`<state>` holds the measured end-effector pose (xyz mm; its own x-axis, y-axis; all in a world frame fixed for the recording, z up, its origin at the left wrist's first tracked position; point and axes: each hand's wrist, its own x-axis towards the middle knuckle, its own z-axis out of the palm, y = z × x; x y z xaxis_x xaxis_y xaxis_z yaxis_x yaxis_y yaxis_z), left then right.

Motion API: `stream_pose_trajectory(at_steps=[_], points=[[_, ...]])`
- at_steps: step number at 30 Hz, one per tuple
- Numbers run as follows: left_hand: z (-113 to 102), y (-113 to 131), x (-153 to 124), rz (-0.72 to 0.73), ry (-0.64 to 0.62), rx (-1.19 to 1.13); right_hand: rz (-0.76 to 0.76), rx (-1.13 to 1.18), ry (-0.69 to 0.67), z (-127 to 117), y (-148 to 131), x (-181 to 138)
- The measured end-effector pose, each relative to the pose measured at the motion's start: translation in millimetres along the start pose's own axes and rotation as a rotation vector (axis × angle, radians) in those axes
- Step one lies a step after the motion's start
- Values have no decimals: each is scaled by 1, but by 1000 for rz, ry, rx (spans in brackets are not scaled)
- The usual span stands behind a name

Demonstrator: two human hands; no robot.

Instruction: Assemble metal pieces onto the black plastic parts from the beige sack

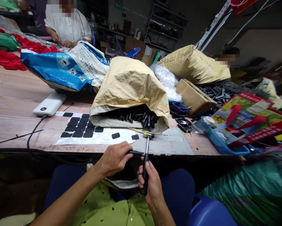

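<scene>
My right hand (151,182) is wrapped round the black grip of a small hammer (147,147). Its metal shaft points away from me, and the head lies just in front of the sack's mouth. Between the fingers of my left hand (116,157) is a thin black rod-shaped part (136,152), whose far end meets or crosses the hammer near the top of its grip; I cannot tell whether they touch. Many small black parts (145,119) fill the open mouth of a yellow woven sack (131,81) on the table. A grey plate (171,146) lies at the table's front edge.
A white sheet with black stickers (79,128) lies left of the plate. Further left are a white power bank (50,104) with a cable and a blue bag (61,69). At right stand a cardboard box (194,97) and a blue tray (225,146). A person (67,28) sits opposite.
</scene>
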<state>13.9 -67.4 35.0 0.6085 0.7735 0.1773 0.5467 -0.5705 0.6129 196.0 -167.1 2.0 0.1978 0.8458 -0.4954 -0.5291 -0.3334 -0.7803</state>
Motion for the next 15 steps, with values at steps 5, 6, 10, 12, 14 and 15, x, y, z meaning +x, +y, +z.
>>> stream_pose_trajectory(at_steps=[5,6,10,12,14,15], points=[[24,-2,-42,-182,-199,109,-4,-1,3,-1,0,1],[30,-7,-46,-241,-233,151,-7,1,1,-1,0,1],[44,-20,-52,-425,-338,267,-10,4,-1,-2,0,0],[41,-16,-47,-427,-340,214,-8,1,-3,-2,0,0],[33,-5,-35,-361,-319,80,-8,0,-2,-2,0,1],[28,2,-26,-319,-300,2,-9,1,0,-3,0,1]])
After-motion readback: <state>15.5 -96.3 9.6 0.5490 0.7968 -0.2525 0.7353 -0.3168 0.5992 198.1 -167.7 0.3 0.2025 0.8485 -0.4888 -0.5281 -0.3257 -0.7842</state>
